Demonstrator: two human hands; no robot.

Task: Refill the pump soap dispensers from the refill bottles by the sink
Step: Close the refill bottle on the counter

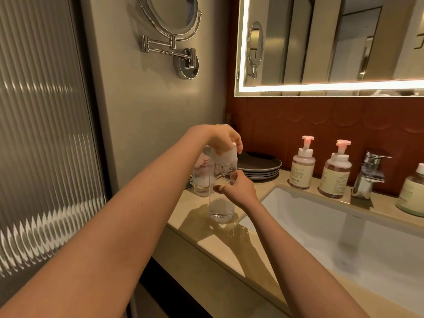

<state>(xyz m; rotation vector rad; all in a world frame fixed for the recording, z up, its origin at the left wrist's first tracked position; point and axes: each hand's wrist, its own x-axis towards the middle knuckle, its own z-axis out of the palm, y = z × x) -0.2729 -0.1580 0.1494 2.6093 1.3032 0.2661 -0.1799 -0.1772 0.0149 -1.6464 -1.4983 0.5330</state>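
A tall clear plastic bottle (221, 193) stands straight up on the beige stone desk (229, 239), right at the left corner of the white sink (344, 228). Its long side runs up and down, so anything that comes off it must go up.

The left hand (223, 138) sits on top of the bottle. Its fingers are curled down and closed around the white top part (227, 154) (it looks like a cap or pump collar, but the hand hides most of it). The right hand (238, 190) is lower, on the sink side of the bottle. Its fingers press tight against the middle of the bottle to keep it from turning or tipping. So one hand is above and one is beside, and both touch the same bottle.

The bottle looks almost empty, with only a little clear stuff at the bottom. Just behind it, to the left, stands another clear container (202, 177), very close, and it is hard to tell if they touch.

Two pump bottles with pink tops and cream labels (302, 166) (337, 173) stand well apart from the hands, on the far rim of the sink next to the shiny metal tap (369, 175). A stack of dark plates (259, 167) lies behind the hands.

The next move is probably to twist the top loose, then lift it straight up.
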